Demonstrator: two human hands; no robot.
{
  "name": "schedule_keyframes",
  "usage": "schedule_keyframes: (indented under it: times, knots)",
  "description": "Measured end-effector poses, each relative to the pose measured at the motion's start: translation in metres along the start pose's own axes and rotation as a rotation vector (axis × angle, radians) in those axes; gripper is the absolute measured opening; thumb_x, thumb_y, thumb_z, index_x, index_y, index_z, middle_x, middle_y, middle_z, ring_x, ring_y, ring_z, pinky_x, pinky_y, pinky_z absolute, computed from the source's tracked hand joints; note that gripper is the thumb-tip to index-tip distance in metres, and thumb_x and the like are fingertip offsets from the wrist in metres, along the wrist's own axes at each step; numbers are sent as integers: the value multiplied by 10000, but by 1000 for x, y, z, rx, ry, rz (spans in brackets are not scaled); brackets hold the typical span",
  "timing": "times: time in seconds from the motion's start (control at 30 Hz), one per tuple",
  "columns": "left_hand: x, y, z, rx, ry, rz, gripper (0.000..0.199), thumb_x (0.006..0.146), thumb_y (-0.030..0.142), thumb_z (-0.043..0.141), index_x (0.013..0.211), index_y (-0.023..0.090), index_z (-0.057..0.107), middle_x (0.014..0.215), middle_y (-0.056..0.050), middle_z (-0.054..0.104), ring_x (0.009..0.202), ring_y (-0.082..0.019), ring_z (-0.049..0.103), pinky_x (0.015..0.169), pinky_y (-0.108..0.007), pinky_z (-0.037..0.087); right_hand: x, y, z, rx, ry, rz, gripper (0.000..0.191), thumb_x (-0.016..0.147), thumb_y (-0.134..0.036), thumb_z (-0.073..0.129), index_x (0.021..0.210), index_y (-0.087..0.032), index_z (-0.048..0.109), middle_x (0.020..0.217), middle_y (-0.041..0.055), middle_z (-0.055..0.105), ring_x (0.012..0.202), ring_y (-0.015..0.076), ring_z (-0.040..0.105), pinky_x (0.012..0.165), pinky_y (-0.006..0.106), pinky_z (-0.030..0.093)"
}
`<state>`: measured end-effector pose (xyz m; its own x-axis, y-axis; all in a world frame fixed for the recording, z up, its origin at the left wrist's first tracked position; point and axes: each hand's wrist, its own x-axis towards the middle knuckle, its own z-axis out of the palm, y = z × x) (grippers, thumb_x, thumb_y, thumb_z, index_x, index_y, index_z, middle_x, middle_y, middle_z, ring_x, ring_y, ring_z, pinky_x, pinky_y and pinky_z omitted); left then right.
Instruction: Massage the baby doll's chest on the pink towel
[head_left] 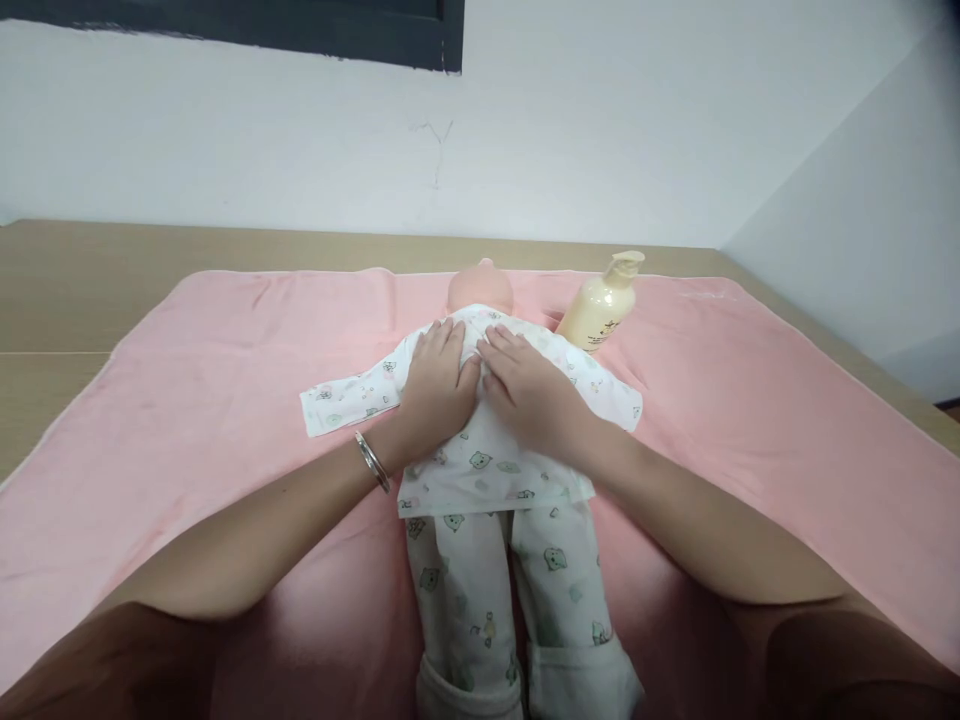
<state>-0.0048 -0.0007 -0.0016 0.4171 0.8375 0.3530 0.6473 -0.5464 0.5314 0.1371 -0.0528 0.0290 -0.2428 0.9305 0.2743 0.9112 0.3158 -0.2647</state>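
Observation:
A baby doll (pixel 480 287) lies lengthwise before me, its bald head at the far end. It wears a white long-sleeved top (pixel 491 480) and matching trousers (pixel 551 570), both printed with small green animals. Flat on the left side of the upper top rests my left hand (pixel 441 378), fingers stretched out, a silver bangle on the wrist. My right hand (pixel 531 388) lies on the right side of the top with its fingers extended, close beside the left. Neither hand holds anything. The doll's arms and feet are hidden by the clothes.
A pale yellow pump bottle (pixel 600 305) leans to the right, beyond the doll's right-hand sleeve. Under everything is a pink blanket (pixel 225 400) spread over a wooden table (pixel 90 270). A white wall (pixel 585 130) stands behind, with a dark frame (pixel 337 30) at upper left.

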Motion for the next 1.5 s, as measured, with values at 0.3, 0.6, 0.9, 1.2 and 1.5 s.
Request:
schedule_keyframes:
  times: [0.3, 0.6, 0.9, 1.2, 1.5]
  knots:
    - [10, 0, -4, -43, -39, 33, 511, 933, 300, 336, 1375, 91, 486, 1503, -156, 459, 1445, -278, 364, 1227, -503, 271, 3, 8, 5, -44, 31, 156, 625, 967, -337, 304, 1460, 41, 372, 1542, 236, 364, 1467, 339, 307, 1206, 548, 285]
    - [14, -8, 3, -79, 36, -8, 527, 951, 336, 312, 1376, 74, 479, 1466, -159, 499, 1392, -271, 423, 1209, -482, 299, 11, 13, -5, 41, -1, 70, 523, 961, -242, 300, 1403, -61, 513, 1521, 129, 442, 1449, 233, 365, 1229, 434, 298]
    - [13, -12, 6, -50, 60, 14, 509, 963, 342, 324, 1376, 86, 476, 1470, -160, 495, 1398, -271, 420, 1215, -480, 295, 19, 25, -1, 73, -50, 133, 611, 956, -309, 325, 1489, -13, 356, 1590, 155, 309, 1504, 244, 231, 1257, 446, 197]
    - [-5, 13, -12, 124, -63, 116, 530, 966, 248, 266, 1390, -7, 457, 1522, -218, 408, 1469, -302, 319, 1233, -501, 268, 21, 30, -1, 52, -73, 203, 704, 972, -436, 295, 1510, 19, 274, 1595, 208, 269, 1504, 331, 201, 1227, 542, 211]
    - [11, 2, -10, 148, -81, 19, 552, 991, 317, 271, 1406, -11, 427, 1507, -229, 424, 1460, -310, 336, 1221, -515, 289, 9, 4, -9, -4, -21, 95, 516, 938, -180, 313, 1393, -65, 528, 1515, 157, 448, 1451, 284, 356, 1202, 458, 328]
